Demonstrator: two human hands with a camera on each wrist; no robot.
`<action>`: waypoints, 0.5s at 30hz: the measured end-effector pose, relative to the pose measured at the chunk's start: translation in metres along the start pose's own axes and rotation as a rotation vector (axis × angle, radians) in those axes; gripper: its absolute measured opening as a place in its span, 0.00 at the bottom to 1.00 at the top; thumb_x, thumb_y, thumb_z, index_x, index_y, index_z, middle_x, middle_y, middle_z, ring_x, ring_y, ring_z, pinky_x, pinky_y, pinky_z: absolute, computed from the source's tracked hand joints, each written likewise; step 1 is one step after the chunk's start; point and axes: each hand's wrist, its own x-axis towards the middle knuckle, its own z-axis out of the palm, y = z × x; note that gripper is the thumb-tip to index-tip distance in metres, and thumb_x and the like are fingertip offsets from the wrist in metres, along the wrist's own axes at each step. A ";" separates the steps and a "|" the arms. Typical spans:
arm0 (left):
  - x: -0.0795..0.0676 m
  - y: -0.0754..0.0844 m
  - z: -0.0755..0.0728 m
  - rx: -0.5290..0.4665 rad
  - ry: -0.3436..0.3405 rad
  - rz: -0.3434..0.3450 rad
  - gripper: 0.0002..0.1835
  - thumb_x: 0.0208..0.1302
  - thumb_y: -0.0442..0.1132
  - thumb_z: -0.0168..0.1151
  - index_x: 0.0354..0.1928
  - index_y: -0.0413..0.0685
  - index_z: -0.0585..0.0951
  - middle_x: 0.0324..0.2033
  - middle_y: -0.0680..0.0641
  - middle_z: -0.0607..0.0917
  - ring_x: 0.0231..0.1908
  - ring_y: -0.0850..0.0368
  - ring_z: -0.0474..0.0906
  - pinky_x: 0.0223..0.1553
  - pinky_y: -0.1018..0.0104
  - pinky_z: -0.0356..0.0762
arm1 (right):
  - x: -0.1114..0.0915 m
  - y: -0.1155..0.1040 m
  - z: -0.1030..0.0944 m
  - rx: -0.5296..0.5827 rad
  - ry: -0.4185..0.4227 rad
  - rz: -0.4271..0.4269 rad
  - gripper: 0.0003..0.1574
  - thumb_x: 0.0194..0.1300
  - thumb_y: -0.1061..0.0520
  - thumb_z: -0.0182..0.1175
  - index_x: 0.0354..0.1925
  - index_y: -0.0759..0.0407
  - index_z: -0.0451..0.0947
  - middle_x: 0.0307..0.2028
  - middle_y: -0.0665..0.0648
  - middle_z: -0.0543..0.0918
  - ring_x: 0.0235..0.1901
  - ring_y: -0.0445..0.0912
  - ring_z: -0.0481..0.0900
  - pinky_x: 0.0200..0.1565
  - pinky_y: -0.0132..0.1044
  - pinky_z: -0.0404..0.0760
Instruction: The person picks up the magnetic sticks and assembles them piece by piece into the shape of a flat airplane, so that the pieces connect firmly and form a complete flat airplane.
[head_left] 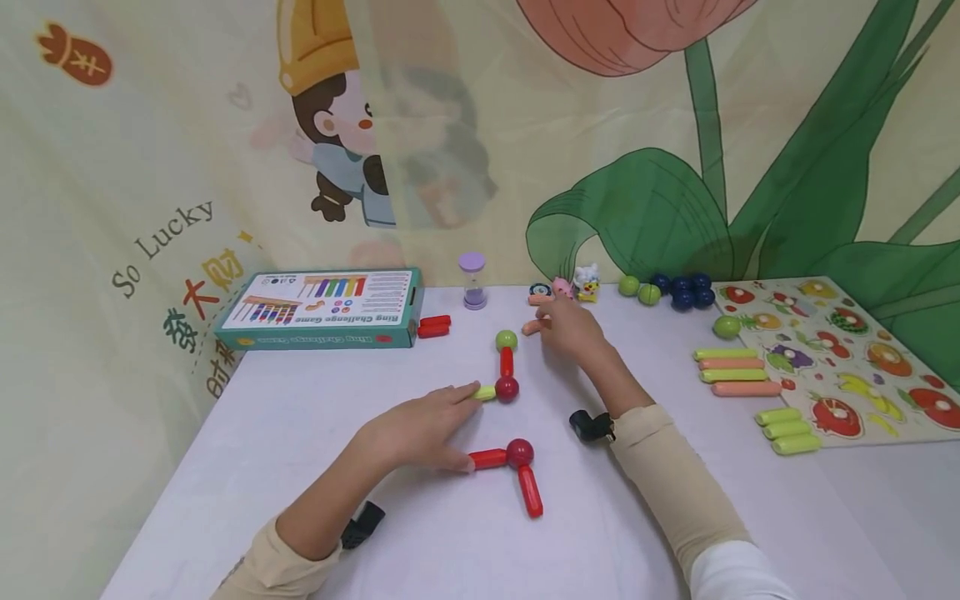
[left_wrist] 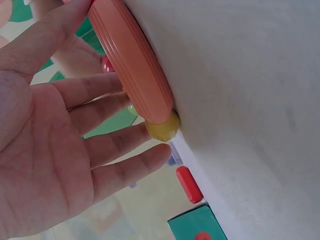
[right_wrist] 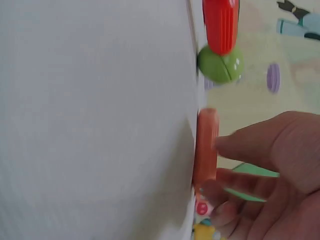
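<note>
In the head view my left hand lies low with fingers extended, fingertips over a yellow-green stick and thumb at the end of a red stick. That red stick joins a red ball with another red stick below. Under the left wrist camera, fingers reach past a coral-looking stick to a yellow ball. My right hand pinches a salmon stick lying on the table, thumb against its side. Between the hands, a green ball and red ball share a red stick.
A game box, two red sticks, a purple sand timer and small figurines line the back. Rightward are green balls, dark blue balls, several loose sticks and a fruit-picture board.
</note>
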 end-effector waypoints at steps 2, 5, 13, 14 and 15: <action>0.001 0.000 0.000 0.006 -0.008 -0.004 0.46 0.43 0.59 0.68 0.65 0.53 0.63 0.66 0.52 0.58 0.64 0.52 0.54 0.52 0.55 0.68 | 0.002 0.008 0.000 -0.008 -0.025 0.014 0.16 0.60 0.61 0.57 0.48 0.57 0.78 0.53 0.56 0.75 0.50 0.55 0.71 0.44 0.46 0.72; 0.002 0.001 0.000 0.016 -0.012 -0.008 0.46 0.43 0.59 0.68 0.65 0.53 0.63 0.66 0.52 0.58 0.64 0.52 0.54 0.52 0.55 0.68 | 0.004 0.015 0.001 0.014 -0.020 -0.004 0.12 0.60 0.60 0.57 0.43 0.56 0.80 0.51 0.57 0.76 0.47 0.56 0.72 0.44 0.46 0.72; 0.008 -0.001 -0.002 0.014 -0.012 -0.004 0.46 0.43 0.60 0.68 0.65 0.53 0.63 0.66 0.52 0.58 0.64 0.52 0.53 0.52 0.55 0.68 | 0.007 0.013 0.001 0.102 0.066 -0.043 0.16 0.57 0.52 0.62 0.43 0.56 0.80 0.45 0.54 0.80 0.35 0.49 0.72 0.37 0.41 0.72; 0.010 -0.001 -0.003 0.013 -0.014 -0.005 0.46 0.43 0.60 0.68 0.65 0.53 0.63 0.66 0.52 0.58 0.64 0.52 0.53 0.52 0.55 0.68 | 0.008 0.012 0.001 0.109 0.067 -0.042 0.15 0.57 0.52 0.62 0.43 0.57 0.80 0.46 0.53 0.79 0.36 0.49 0.72 0.38 0.41 0.72; 0.011 -0.002 -0.003 0.013 -0.016 -0.006 0.46 0.43 0.59 0.68 0.65 0.53 0.63 0.66 0.52 0.58 0.64 0.52 0.53 0.53 0.55 0.68 | 0.007 0.010 0.001 0.120 0.063 -0.035 0.15 0.57 0.53 0.63 0.43 0.57 0.79 0.45 0.54 0.79 0.37 0.50 0.72 0.39 0.42 0.72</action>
